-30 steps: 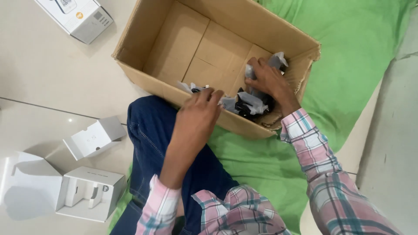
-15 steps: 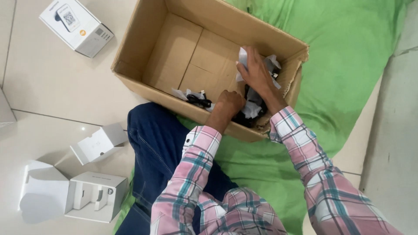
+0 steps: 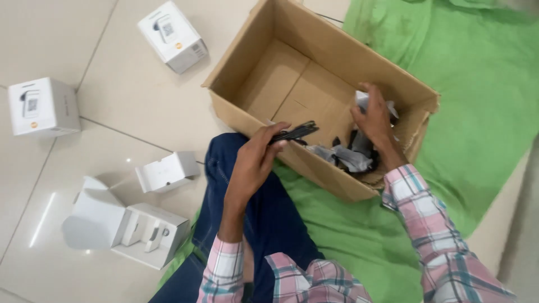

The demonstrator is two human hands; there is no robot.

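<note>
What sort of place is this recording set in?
Probably an indoor room used for packing by hand: a pale tiled floor, a green cloth to sit on, a cardboard box and small white boxes.

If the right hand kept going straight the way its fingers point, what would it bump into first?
Probably the white wrapped item at the right hand's fingertips, then the cardboard box's far wall, though depth is unclear.

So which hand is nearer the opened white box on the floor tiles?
Left. The left hand holds a thin black item above the knee, nearer the opened white box; the right hand is inside the cardboard box.
</note>
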